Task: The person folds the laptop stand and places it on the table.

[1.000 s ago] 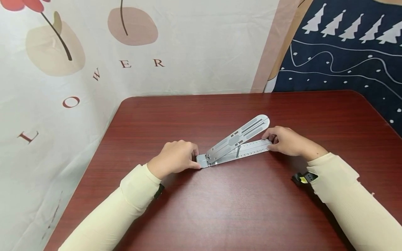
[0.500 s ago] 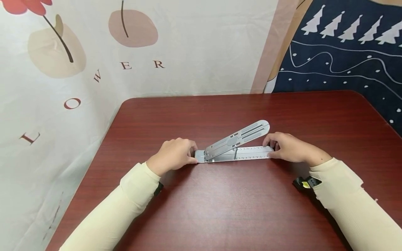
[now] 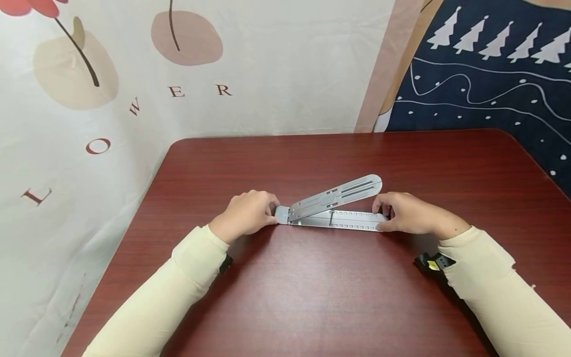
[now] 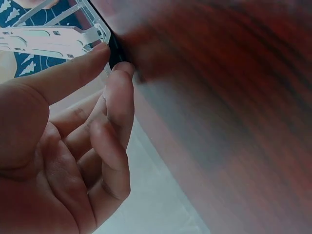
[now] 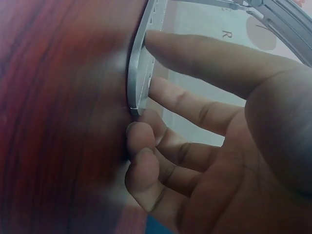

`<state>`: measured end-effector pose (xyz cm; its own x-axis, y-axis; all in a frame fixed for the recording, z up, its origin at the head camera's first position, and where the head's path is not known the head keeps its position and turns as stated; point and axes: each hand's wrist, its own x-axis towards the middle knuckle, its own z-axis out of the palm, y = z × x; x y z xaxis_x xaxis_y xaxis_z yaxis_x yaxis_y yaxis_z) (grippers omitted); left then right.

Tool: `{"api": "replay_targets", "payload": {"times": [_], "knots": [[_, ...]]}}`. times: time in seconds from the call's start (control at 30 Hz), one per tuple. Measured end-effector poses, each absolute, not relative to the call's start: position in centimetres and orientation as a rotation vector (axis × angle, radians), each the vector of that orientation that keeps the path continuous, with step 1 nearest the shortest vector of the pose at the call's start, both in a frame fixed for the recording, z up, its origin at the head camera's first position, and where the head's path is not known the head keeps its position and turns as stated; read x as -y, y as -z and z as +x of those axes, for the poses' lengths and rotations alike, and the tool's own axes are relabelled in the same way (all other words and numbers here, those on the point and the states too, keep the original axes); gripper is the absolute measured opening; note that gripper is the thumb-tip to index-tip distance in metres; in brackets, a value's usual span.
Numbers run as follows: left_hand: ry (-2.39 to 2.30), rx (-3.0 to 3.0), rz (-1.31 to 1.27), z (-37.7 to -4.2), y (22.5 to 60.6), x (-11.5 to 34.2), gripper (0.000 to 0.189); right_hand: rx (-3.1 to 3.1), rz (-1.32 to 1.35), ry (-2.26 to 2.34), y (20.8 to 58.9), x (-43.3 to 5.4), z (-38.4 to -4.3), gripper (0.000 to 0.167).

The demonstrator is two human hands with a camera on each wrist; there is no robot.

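Note:
A grey folding stand, perhaps a laptop stand, lies on the table in the head view. Its notched base strip (image 3: 357, 219) is flat, and a slotted upper arm (image 3: 336, 197) slants up from the hinge, with a thin prop between them. My left hand (image 3: 245, 214) pinches the hinge end between thumb and fingers. At the other end, my right hand (image 3: 408, 214) holds the rounded tip of the base. In the right wrist view the thumb and index finger lie along the base strip (image 5: 138, 80). The left wrist view shows thumb and index fingertip at the stand's corner.
The red-brown wooden table (image 3: 312, 287) has rounded back corners. Behind it hang a pale printed cloth (image 3: 285, 64) and a dark blue cloth with white trees (image 3: 482, 89). A black wrist strap (image 3: 439, 262) shows at the right cuff.
The stand has turned clockwise on the table: its left end moved away, its right end came nearer. Both hands moved with it. The upper arm's tip now appears lower.

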<state>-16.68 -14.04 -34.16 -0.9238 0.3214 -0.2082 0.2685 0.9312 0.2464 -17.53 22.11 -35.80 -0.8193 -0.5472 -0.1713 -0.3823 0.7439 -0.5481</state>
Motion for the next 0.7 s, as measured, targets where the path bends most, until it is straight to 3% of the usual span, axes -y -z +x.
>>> {"api": "replay_targets", "payload": {"times": [0.7], "knots": [[-0.487,-2.792,0.370,-19.1,34.6,13.7,0.037,-2.588,-0.757,0.680,35.5,-21.2,-16.4,0.029]]}}
